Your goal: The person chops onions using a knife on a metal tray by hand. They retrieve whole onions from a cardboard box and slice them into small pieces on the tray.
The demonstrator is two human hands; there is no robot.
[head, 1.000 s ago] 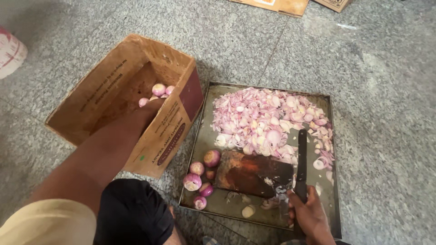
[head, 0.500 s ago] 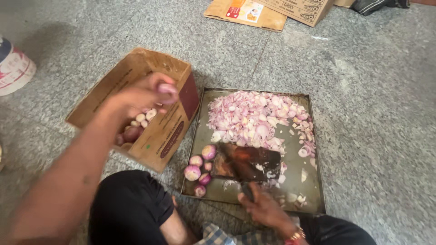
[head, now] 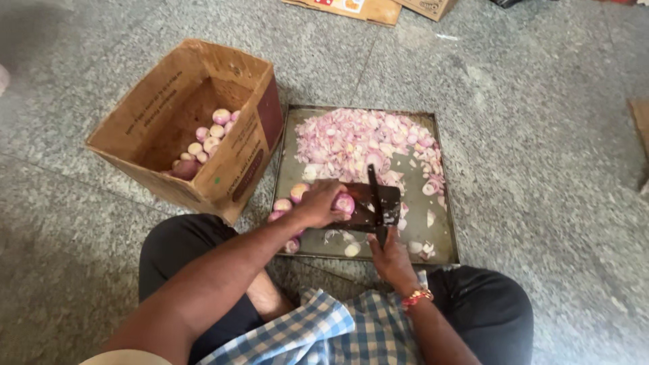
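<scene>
left hand curled round peeled onion on cutting board; right hand grips knife handle. half second ago left hand was over cardboard box.

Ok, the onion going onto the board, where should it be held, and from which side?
Hold the peeled onion over its rounded top on the box side, as the left hand does, coming from the left. The knife in the right hand stands just right of it, so fingers probably belong away from that blade side.

One head-worn camera looks steeply down, fairly close, over the lap at the floor-level tray.
</scene>
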